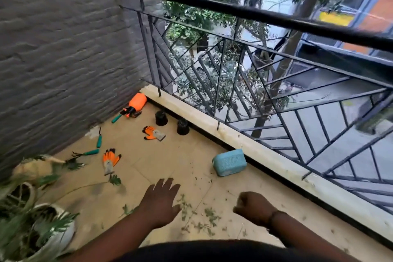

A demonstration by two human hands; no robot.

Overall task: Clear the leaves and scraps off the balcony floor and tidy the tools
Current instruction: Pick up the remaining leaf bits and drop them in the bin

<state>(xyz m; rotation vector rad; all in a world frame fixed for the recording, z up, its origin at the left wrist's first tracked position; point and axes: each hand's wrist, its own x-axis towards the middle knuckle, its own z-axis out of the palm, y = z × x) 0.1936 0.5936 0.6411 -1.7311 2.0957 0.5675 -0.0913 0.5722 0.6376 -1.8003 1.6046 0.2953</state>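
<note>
Small green leaf scraps (198, 217) on the tiled balcony floor (170, 155) look light and loose, best swept together; left hand (161, 202) is spread flat, right hand (253, 208) is a fist holding nothing.

Obscured and cropped items, balcony floor
Potted plants (32, 215) blurred and cut by the left edge; right hand (253, 208) fingers curled under, contents indeterminable; both forearms cropped at the bottom edge.

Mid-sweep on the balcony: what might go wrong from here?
1. Leaf scraps lie close to the open railing; a hard sweep could send them over the ledge.
2. Gloves and hand tools lie scattered, a likely trip hazard.
3. The left hand could knock the potted plants.
</note>
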